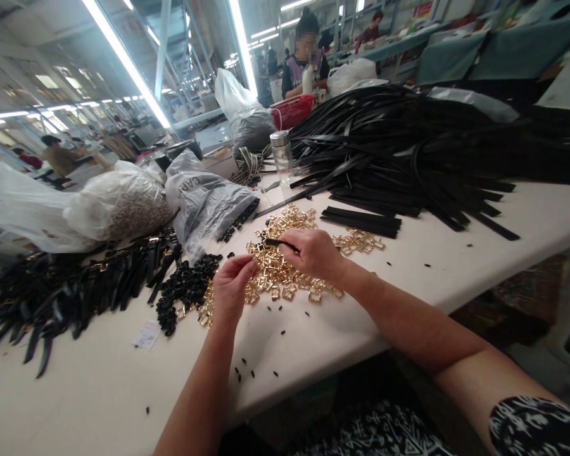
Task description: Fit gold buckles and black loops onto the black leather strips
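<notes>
Black strap, one: held above the pile of gold buckles, long axis roughly crosswise, free end pointed left. It is pinched in the right hand, knuckles up, fingers curled. Left hand: thumb and forefinger brought close together, raised beside the pile; whether anything is gripped cannot be told.

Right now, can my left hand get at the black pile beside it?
Probably yes: your left hand is close to the black pile, and only some low-lying gold buckles appear between them.
</notes>
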A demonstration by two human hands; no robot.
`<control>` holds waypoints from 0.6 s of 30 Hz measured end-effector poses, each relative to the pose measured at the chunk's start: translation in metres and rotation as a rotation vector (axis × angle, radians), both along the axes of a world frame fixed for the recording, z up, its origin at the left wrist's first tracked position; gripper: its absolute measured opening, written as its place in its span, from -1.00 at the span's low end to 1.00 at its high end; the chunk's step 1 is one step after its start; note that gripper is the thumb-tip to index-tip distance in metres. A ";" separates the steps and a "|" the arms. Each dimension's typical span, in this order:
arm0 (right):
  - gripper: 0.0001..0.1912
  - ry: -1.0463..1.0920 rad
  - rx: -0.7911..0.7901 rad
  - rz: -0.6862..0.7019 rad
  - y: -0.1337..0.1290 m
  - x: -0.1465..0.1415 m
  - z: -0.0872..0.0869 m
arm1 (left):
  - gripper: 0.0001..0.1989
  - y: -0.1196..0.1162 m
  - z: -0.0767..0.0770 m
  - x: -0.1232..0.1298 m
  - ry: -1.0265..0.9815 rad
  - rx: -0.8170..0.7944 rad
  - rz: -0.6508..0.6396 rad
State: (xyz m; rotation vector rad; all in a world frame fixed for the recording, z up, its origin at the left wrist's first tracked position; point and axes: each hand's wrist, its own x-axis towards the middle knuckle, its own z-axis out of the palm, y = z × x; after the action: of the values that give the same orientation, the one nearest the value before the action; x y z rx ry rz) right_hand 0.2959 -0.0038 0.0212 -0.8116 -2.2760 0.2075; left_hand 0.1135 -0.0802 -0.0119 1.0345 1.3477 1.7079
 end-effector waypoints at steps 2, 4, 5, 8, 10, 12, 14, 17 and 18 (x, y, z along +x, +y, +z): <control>-0.77 -0.021 -0.002 0.035 0.000 -0.002 -0.002 | -0.77 0.001 0.001 0.000 -0.093 0.010 0.006; -0.78 -0.036 -0.017 0.111 -0.003 -0.005 -0.005 | -0.75 0.002 0.003 0.000 -0.169 -0.002 0.008; -0.78 -0.033 -0.023 0.154 -0.004 -0.007 -0.007 | -0.74 0.002 0.003 0.000 -0.204 -0.014 0.008; -0.78 -0.001 -0.027 0.253 -0.008 -0.011 -0.011 | -0.72 0.003 0.004 0.001 -0.298 -0.051 -0.026; -0.79 0.016 -0.030 0.275 -0.009 -0.012 -0.012 | -0.71 0.004 0.003 0.001 -0.349 -0.078 -0.066; -0.79 0.018 -0.045 0.273 -0.009 -0.012 -0.012 | -0.71 0.005 0.002 0.001 -0.388 -0.106 -0.088; -0.80 0.004 -0.064 0.273 -0.008 -0.012 -0.012 | -0.69 0.005 0.002 0.001 -0.414 -0.136 -0.101; -0.80 -0.016 -0.090 0.283 -0.008 -0.013 -0.013 | -0.65 0.003 0.003 0.002 -0.405 -0.168 -0.141; -0.80 -0.016 -0.096 0.287 -0.007 -0.013 -0.014 | -0.64 0.002 0.004 0.003 -0.387 -0.170 -0.154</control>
State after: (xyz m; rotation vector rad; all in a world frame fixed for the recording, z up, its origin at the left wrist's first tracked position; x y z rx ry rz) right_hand 0.2827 -0.0113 0.0070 -0.5321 -2.4068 0.4452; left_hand 0.1165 -0.0778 -0.0082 0.6521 1.1093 1.5515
